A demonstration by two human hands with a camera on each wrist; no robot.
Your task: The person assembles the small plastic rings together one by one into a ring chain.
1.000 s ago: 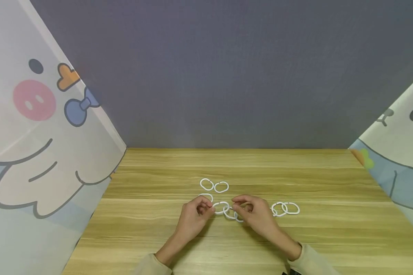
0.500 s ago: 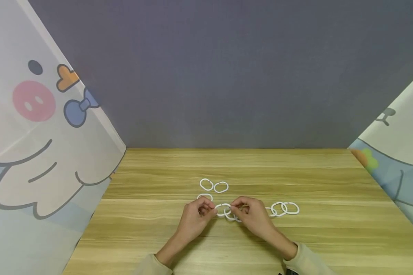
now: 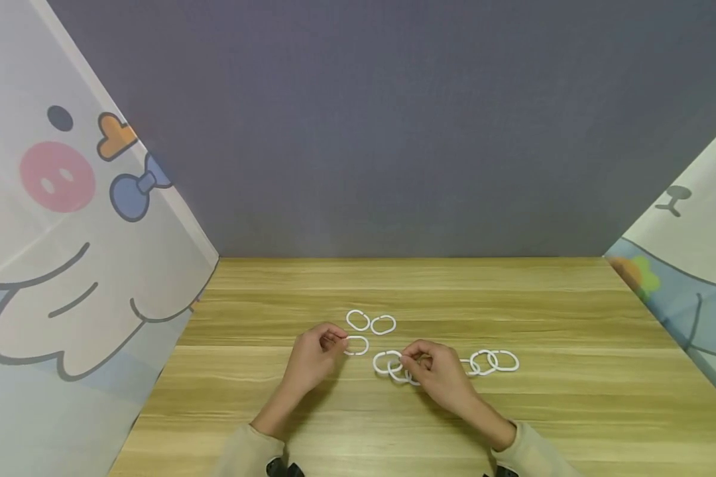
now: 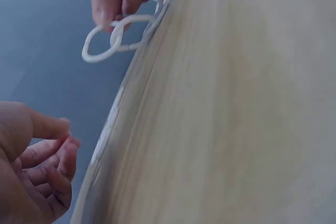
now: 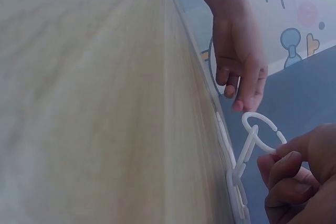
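Observation:
In the head view, a chain of several white oval links (image 3: 499, 361) runs across the middle of the table. My right hand (image 3: 444, 374) pinches the chain's left end link (image 3: 385, 362) between thumb and forefinger and covers links behind it. The right wrist view shows that end link (image 5: 257, 128) raised, a small gap in its side, with further links (image 5: 242, 158) hanging down to the table. My left hand (image 3: 316, 358) has its fingertips over the left end of a loose white link (image 3: 366, 345); the left wrist view shows the thumb and fingers bent close together.
Two more loose white links, one (image 3: 358, 310) beside the other (image 3: 384, 332), lie just behind. The wooden table (image 3: 513, 291) meets a grey panel (image 3: 394, 132) at the back. Cartoon-printed panels (image 3: 173, 278) stand at both sides.
My left hand has left the chain's end link and moved left and back to the loose link. My right hand has shifted slightly left and taken hold of the end link.

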